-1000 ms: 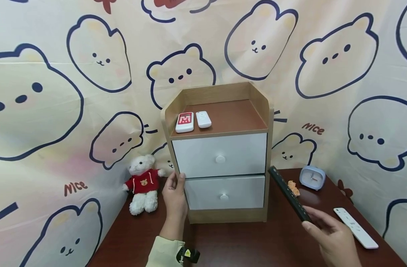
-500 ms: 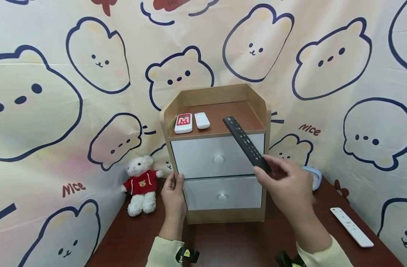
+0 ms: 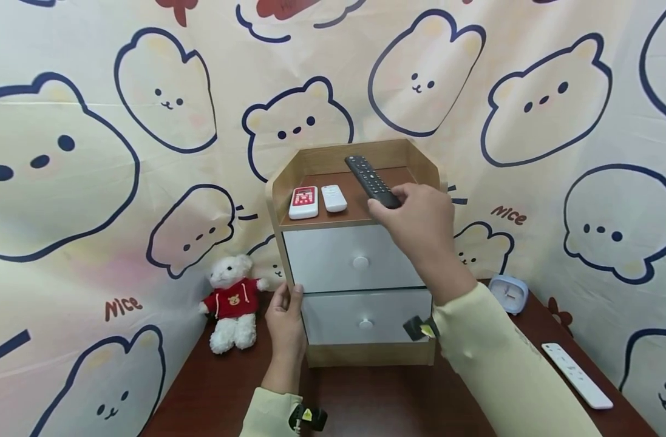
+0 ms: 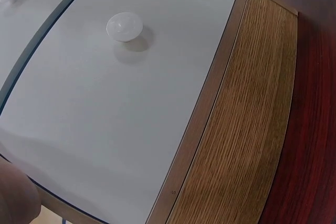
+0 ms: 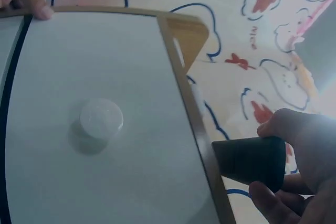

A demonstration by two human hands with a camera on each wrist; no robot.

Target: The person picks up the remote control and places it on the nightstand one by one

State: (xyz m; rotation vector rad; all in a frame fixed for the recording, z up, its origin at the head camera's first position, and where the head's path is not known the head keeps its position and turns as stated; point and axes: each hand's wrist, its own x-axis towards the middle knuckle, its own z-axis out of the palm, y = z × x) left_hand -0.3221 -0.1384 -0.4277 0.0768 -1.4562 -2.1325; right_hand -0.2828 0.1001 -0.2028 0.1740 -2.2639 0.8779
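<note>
One slim, long remote control of matte black plastic is pinched by its near end in the right hand, the thumb on one edge and the fingers on the other. Its button face is turned up toward the head camera: rows of small pale marks run along most of its length, too small to read. The body is a narrow bar with a squared far end, which points away and to the left. From the right wrist it looks quite different, a short, plain, dark wedge with smooth surfaces, strongly foreshortened.

The remote is in front of the reddish-brown top shelf of a two-drawer cabinet with light wood-grain panels; whether it touches the shelf cannot be told. Just to its left on that shelf lie a small white remote with rounded corners and a white handset with a red face.

The left hand grips the cabinet's left side edge beside the lower drawer, thumb toward the front. Both white drawer fronts are closed, each with a round white knob, the upper one centred below the shelf.
</note>
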